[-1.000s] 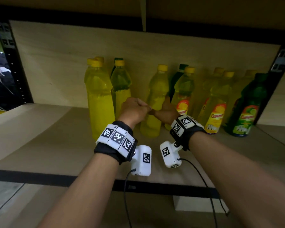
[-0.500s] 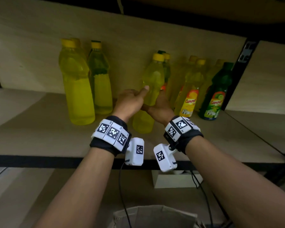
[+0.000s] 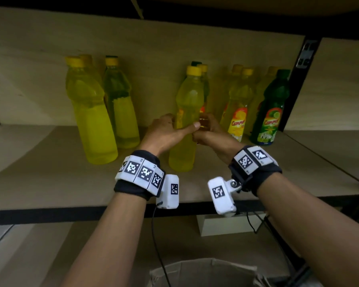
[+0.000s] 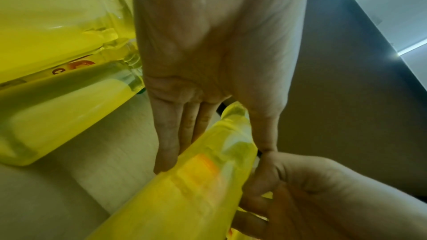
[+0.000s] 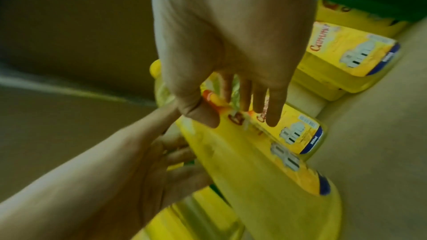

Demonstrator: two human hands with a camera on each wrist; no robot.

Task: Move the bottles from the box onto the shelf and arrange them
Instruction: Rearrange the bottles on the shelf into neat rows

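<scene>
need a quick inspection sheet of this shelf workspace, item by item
surface: wooden shelf with a black front edge, bare in front of the bottles
job's things: yellow bottle stands upright near the shelf middle, held on both sides; two large yellow bottles to its left; labelled yellow bottles and one green bottle to its right; cardboard box below the shelf, contents not visible
clutter: white block under the shelf
hands: left hand and right hand both curl round the yellow bottle
cables: black wires hang from the wrist cameras
surroundings: black shelf upright at the right; another shelf board above
</scene>
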